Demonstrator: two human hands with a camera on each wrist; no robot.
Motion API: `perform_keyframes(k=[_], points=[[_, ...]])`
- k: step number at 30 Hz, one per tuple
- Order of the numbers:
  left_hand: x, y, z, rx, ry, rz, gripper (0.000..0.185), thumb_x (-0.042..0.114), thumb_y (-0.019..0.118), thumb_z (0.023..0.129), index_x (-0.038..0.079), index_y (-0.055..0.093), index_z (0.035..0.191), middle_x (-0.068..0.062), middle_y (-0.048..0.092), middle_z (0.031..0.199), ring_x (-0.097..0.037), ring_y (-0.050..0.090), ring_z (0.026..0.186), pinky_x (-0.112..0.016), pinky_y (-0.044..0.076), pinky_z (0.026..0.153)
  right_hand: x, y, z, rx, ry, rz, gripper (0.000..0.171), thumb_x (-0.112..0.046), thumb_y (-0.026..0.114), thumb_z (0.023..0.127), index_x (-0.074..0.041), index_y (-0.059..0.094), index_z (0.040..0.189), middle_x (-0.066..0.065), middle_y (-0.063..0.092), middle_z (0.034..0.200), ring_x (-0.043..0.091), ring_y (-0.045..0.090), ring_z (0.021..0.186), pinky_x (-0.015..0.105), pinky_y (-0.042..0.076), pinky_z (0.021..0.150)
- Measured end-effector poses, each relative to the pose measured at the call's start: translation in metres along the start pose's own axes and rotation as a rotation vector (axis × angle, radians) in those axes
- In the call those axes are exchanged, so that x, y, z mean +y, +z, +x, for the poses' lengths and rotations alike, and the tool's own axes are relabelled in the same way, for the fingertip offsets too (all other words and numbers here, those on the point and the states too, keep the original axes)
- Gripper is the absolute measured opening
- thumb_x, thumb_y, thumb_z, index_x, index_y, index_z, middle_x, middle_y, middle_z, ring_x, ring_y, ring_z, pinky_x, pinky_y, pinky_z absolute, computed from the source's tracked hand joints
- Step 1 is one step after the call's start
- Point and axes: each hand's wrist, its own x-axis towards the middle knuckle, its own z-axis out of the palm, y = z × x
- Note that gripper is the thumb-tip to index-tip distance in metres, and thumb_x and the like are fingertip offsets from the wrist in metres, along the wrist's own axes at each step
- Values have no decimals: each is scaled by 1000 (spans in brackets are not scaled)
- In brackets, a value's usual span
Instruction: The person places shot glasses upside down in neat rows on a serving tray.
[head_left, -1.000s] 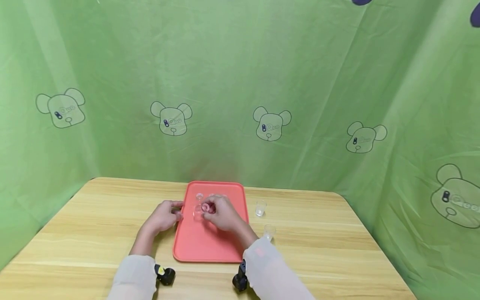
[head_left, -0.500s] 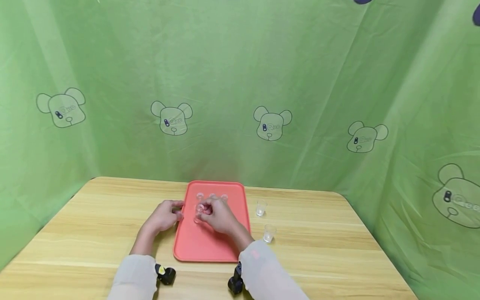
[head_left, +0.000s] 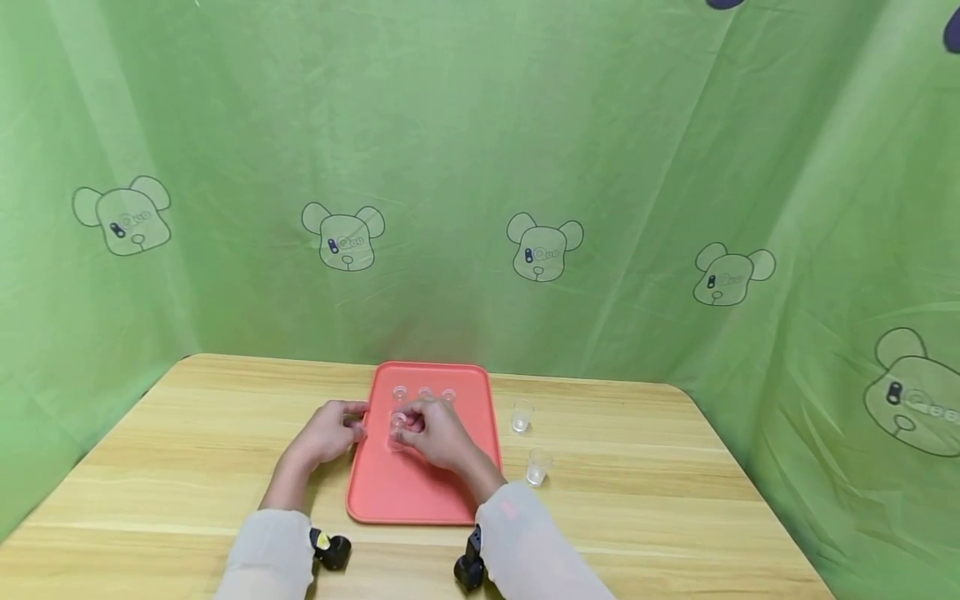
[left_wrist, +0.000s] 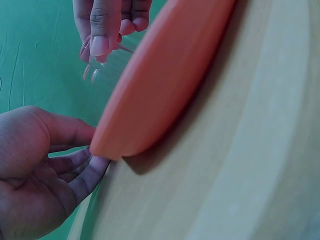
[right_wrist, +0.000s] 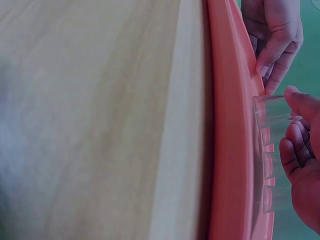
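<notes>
My right hand (head_left: 441, 435) pinches a small clear cup (right_wrist: 270, 112) between thumb and fingers, over the left part of the red tray (head_left: 420, 496). The cup looks upside down, its wide end at the tray surface; whether it touches cannot be told. My left hand (head_left: 326, 429) holds the tray's left rim, thumb and fingers at the edge, as the left wrist view shows. Behind the right hand, a row of clear cups stands on the tray: a left cup (head_left: 400, 392), a middle cup (head_left: 424, 392) and a right cup (head_left: 448, 394).
Right of the tray, two more clear cups stand on the wooden table (head_left: 637, 500): a farther cup (head_left: 522, 418) and a nearer cup (head_left: 537, 468). A green curtain (head_left: 442, 308) with bear outlines surrounds the back and sides.
My right hand has moved a little left and down with the cup, which has gone from tilted to more upright. The left hand stays at the tray rim.
</notes>
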Motion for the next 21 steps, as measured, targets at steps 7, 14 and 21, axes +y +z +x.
perform_keyframes(k=[7,14,21], points=[[0,1,-1,12,3,10,49,-7,60,90,-11,56,139,-25,65,130,-28,67,105,-39,56,87,3,1,1,-6,5,-3,28,-12,81,89,-2,75,115,-4,64,83,6,55,72,21,49,66],[-1,1,0,13,-6,3,49,-7,61,90,-11,56,139,-24,66,128,-27,66,103,-36,56,83,5,-7,0,-22,18,-25,34,-15,82,88,-4,74,119,-5,63,85,8,57,75,21,50,67],[0,1,0,6,-14,-2,48,-6,60,92,-11,55,139,-25,65,129,-27,66,103,-36,56,82,0,-33,0,-51,-39,-75,35,-14,79,90,4,72,120,4,66,91,10,57,80,23,51,72]])
